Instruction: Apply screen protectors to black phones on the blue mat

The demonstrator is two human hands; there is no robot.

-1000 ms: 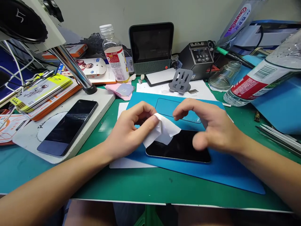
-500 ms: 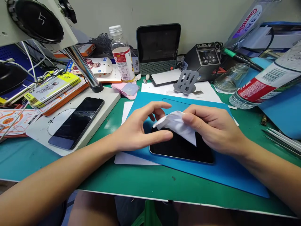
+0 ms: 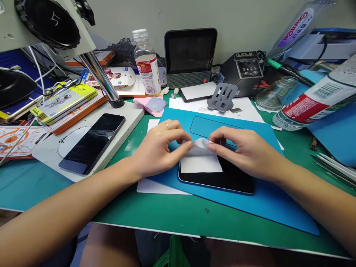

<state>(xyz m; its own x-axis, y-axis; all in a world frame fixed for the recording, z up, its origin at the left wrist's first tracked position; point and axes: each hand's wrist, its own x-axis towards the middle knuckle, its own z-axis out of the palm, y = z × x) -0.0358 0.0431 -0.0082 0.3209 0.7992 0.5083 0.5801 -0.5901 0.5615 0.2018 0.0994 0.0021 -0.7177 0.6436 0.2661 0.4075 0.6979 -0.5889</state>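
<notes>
Between my two hands hangs a white wipe (image 3: pixel 200 161), its upper edge pinched at both ends. My left hand (image 3: pixel 164 148), with a ring on one finger, is closed on the left corner. On the right corner, my right hand (image 3: pixel 244 150) pinches with thumb and forefinger. Under the wipe lies a tablet (image 3: pixel 236 181) with a dark screen, face up and partly covered from view by wipe and hands. The tablet rests on a blue mat (image 3: pixel 278 207). Whether the wipe's lower edge touches the screen, I cannot tell.
A phone with a cracked screen (image 3: pixel 93 142) lies on the white microscope base (image 3: pixel 133 115) at left. Behind the mat stand a drink bottle (image 3: pixel 147 70), a smart display (image 3: pixel 190 52) and a grey phone stand (image 3: pixel 221 97). A water bottle (image 3: pixel 311 105) and tweezers (image 3: pixel 336 168) are at right.
My left hand has closed on the wipe's left edge, where it was open beside it before. The wipe now hangs spread between both hands. The view has shifted slightly.
</notes>
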